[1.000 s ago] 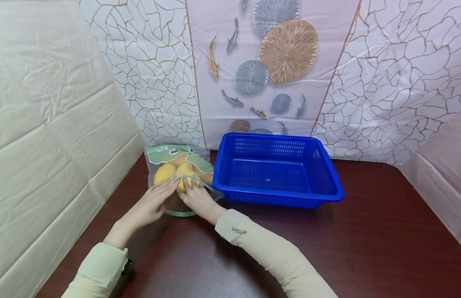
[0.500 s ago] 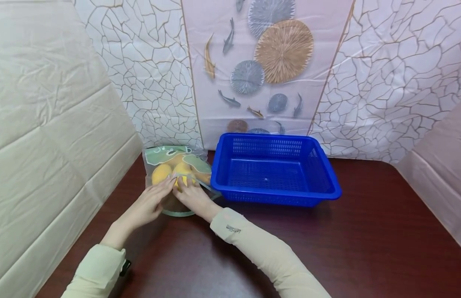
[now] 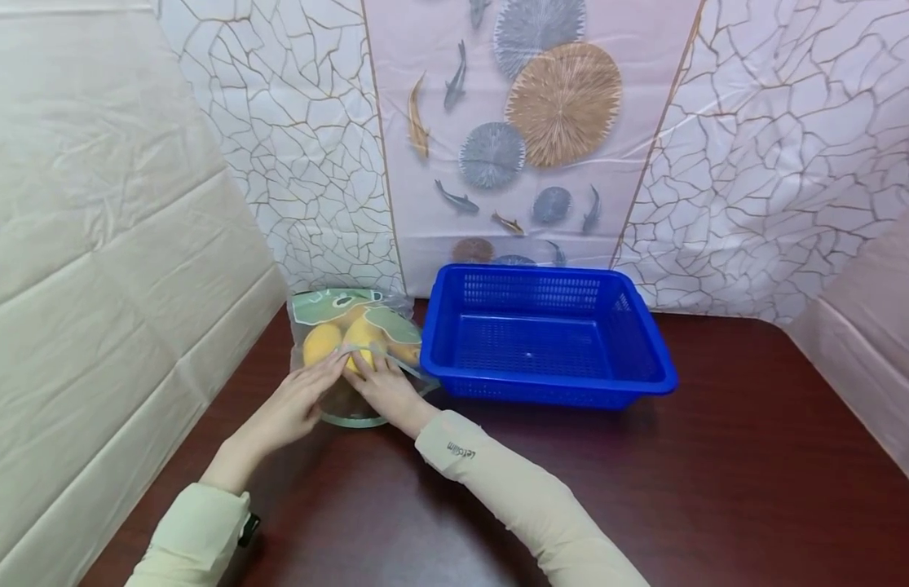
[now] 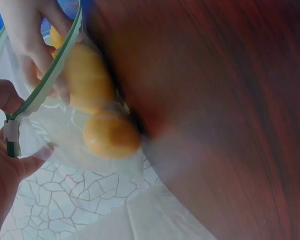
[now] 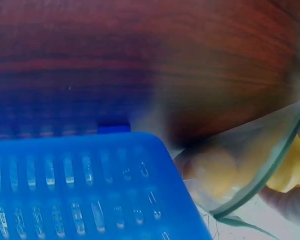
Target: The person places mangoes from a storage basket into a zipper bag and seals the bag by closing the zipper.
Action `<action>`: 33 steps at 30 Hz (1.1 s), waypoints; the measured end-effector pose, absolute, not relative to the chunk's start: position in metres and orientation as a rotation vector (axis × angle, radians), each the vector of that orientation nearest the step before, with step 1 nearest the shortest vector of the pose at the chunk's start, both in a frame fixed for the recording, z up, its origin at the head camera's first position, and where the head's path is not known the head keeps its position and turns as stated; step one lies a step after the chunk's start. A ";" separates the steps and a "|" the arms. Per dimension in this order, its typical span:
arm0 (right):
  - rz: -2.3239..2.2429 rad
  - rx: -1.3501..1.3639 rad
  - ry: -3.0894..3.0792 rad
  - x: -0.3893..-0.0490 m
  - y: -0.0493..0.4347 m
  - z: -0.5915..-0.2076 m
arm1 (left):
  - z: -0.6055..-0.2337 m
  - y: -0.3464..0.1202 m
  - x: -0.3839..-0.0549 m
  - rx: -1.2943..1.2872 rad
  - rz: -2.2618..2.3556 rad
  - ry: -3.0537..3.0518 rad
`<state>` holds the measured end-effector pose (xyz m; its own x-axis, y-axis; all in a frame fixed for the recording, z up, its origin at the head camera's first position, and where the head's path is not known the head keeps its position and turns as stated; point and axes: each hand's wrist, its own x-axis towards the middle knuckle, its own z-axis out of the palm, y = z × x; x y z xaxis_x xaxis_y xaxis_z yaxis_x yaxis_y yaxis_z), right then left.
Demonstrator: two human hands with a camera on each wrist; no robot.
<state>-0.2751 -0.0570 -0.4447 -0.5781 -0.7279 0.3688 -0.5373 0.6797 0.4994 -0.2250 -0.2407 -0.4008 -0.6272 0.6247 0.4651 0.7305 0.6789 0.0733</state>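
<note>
A see-through zip bag (image 3: 324, 308) with a green print and green-edged mouth lies at the left of the table, several yellow fruits (image 4: 111, 136) inside. My left hand (image 3: 289, 408) holds the mouth's edge; in the left wrist view its thumb and finger pinch the green rim beside a pale slider (image 4: 11, 131). Through the mouth reaches my right hand (image 3: 392, 398), its fingers curled round one yellow fruit (image 5: 289, 169). The bag's wall and rim partly hide those fingers in the left wrist view.
A blue plastic basket (image 3: 549, 385) with slotted walls stands just right of the bag, close by my right hand. Dark reddish wood table (image 3: 733, 456) spreads in front and to the right. Cloth walls (image 3: 762, 163) enclose the back and sides.
</note>
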 end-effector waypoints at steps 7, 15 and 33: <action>-0.387 1.077 -2.443 -0.271 -0.050 -0.443 | -0.399 -0.246 -0.226 -1.049 -0.381 -2.489; -0.430 1.109 -2.327 -0.270 -0.042 -0.448 | -0.401 -0.247 -0.224 -1.032 -0.381 -2.527; -0.350 1.168 -2.302 -0.263 -0.027 -0.448 | -0.398 -0.248 -0.227 -1.025 -0.383 -2.527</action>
<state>-0.2626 -0.0275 -0.4475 -0.4858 -0.8054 0.3396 -0.6680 0.5927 0.4500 -0.2266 -0.2483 -0.3983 -0.6587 0.6053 0.4469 0.7106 0.6957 0.1052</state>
